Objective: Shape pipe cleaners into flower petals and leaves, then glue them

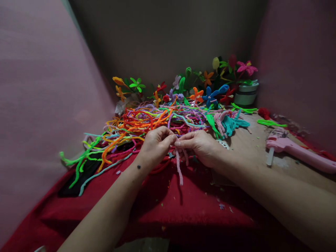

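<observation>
Between my two hands is a pale pink pipe cleaner (179,168), its fuzzy ends dangling over the red cloth. My left hand (160,141) pinches it between thumb and forefinger. From the other side, the fingertips of my right hand (198,145) close on it too, nearly touching the left thumb. The stretch right at the fingertips is mostly hidden. Just behind the hands lies a tangled heap of pipe cleaners (147,120) in many colours.
Pipe-cleaner flowers (208,96) stand along the back, near a pale green pot (246,93). At the right, a pink glue gun (296,148) lies on brown cardboard (252,140). A dark flat object (76,180) sits under green strands at the left. Scraps dot the red cloth (199,206).
</observation>
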A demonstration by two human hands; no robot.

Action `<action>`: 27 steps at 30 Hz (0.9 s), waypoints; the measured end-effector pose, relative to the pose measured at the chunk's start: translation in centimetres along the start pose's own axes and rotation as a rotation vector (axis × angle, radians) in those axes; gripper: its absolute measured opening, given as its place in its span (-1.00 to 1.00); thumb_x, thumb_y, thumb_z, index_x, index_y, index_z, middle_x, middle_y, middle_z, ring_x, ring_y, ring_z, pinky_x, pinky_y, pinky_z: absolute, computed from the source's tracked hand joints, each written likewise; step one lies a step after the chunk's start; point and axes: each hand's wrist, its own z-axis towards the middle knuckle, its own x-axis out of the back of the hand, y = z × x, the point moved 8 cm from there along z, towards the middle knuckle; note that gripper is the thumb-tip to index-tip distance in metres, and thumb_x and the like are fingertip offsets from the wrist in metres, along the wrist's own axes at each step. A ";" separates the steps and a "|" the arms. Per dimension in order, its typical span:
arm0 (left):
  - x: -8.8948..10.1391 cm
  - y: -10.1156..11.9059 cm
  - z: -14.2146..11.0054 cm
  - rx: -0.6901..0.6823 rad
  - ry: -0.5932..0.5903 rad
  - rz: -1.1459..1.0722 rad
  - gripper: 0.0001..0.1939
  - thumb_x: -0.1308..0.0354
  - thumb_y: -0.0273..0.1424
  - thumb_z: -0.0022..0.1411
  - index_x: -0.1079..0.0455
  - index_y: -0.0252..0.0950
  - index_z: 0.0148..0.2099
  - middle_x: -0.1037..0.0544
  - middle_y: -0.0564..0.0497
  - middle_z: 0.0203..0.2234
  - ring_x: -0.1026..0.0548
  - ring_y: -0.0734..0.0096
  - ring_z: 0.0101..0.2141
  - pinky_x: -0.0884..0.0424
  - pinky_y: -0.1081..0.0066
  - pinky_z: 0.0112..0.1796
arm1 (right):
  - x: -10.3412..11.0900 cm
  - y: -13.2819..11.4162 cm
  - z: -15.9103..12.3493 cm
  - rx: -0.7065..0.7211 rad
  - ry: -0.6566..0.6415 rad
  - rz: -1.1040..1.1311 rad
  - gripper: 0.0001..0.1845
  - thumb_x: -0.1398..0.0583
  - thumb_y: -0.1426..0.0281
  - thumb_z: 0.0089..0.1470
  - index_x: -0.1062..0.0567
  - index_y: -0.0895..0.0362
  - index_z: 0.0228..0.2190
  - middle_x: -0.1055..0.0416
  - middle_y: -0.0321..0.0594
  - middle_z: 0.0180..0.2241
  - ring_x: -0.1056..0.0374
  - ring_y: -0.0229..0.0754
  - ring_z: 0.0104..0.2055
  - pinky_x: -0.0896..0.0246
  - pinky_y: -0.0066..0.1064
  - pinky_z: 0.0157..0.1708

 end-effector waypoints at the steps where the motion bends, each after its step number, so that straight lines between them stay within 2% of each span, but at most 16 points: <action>1: 0.0 0.0 0.0 -0.013 0.005 0.016 -0.87 -0.11 -0.38 -0.01 -0.27 -0.33 -0.50 -0.30 0.16 -0.71 -0.18 0.63 -0.68 -0.11 0.57 -0.63 | -0.1 0.1 0.1 -0.005 -0.012 0.005 -0.89 -0.24 0.41 -0.19 -0.47 0.22 -0.61 -0.41 -0.24 -0.65 -0.26 -0.30 -0.69 -0.16 -0.46 -0.73; 5: -0.1 0.2 -0.1 -0.057 0.035 0.099 -0.88 -0.09 -0.39 0.02 -0.27 -0.32 -0.49 -0.32 0.15 -0.68 -0.21 0.60 -0.64 -0.15 0.56 -0.59 | -0.2 0.4 0.2 -0.014 -0.033 -0.010 -0.90 -0.24 0.43 -0.18 -0.49 0.24 -0.59 -0.45 -0.19 -0.60 -0.27 -0.31 -0.69 -0.14 -0.48 -0.73; 9: 0.1 1.2 -0.5 -0.182 0.114 0.245 -0.91 -0.09 -0.42 0.03 -0.32 -0.32 -0.48 -0.38 0.10 -0.61 -0.26 0.58 -0.58 -0.17 0.56 -0.54 | 0.1 0.3 0.1 -0.045 0.014 -0.010 -0.93 -0.22 0.51 -0.18 -0.46 0.24 -0.62 -0.43 -0.22 -0.67 -0.27 -0.32 -0.71 -0.12 -0.51 -0.72; 11: 0.3 1.3 -0.5 -0.184 0.130 0.210 -0.92 -0.10 -0.41 0.02 -0.34 -0.31 -0.47 -0.39 0.10 -0.61 -0.26 0.59 -0.59 -0.16 0.56 -0.55 | 0.2 0.1 -0.1 -0.058 0.038 -0.006 -0.92 -0.21 0.52 -0.18 -0.45 0.24 -0.64 -0.42 -0.22 -0.68 -0.26 -0.33 -0.73 -0.10 -0.52 -0.73; 16: -0.5 -1.0 0.0 0.106 -0.077 -0.184 -0.80 -0.18 -0.30 -0.02 -0.41 -0.35 -0.38 -0.30 0.14 -0.72 -0.14 0.65 -0.71 0.01 0.57 -0.69 | 0.0 -0.2 -0.3 -0.047 0.027 0.028 -0.96 -0.24 0.50 -0.19 -0.47 0.24 -0.60 -0.43 -0.21 -0.65 -0.29 -0.29 -0.70 -0.12 -0.50 -0.73; 19: -0.5 -1.6 0.1 0.168 -0.061 -0.268 -0.79 -0.23 -0.31 -0.07 -0.40 -0.39 -0.49 -0.26 0.15 -0.78 -0.13 0.69 -0.73 0.03 0.60 -0.70 | -0.1 0.1 -0.3 -0.043 0.027 0.026 -0.94 -0.24 0.48 -0.20 -0.48 0.24 -0.60 -0.42 -0.22 -0.66 -0.27 -0.32 -0.70 -0.16 -0.50 -0.70; 22: -0.8 -2.2 0.0 0.225 -0.010 -0.349 -0.78 -0.23 -0.34 -0.07 -0.32 -0.38 -0.56 -0.25 0.15 -0.79 -0.16 0.70 -0.75 -0.09 0.62 -0.68 | 0.0 0.5 -0.1 -0.063 0.042 0.038 -0.94 -0.24 0.48 -0.20 -0.48 0.25 -0.60 -0.43 -0.21 -0.66 -0.27 -0.32 -0.70 -0.15 -0.50 -0.69; 27: -2.3 -3.4 -0.3 0.371 -0.095 -0.510 -0.76 -0.19 -0.34 -0.01 -0.27 -0.38 -0.57 -0.12 0.21 -0.84 -0.10 0.70 -0.80 -0.24 0.54 -0.66 | -0.1 0.3 -0.1 -0.038 0.056 -0.065 -0.87 -0.20 0.50 -0.15 -0.45 0.27 -0.65 -0.40 -0.20 -0.70 -0.24 -0.36 -0.71 -0.04 -0.55 -0.72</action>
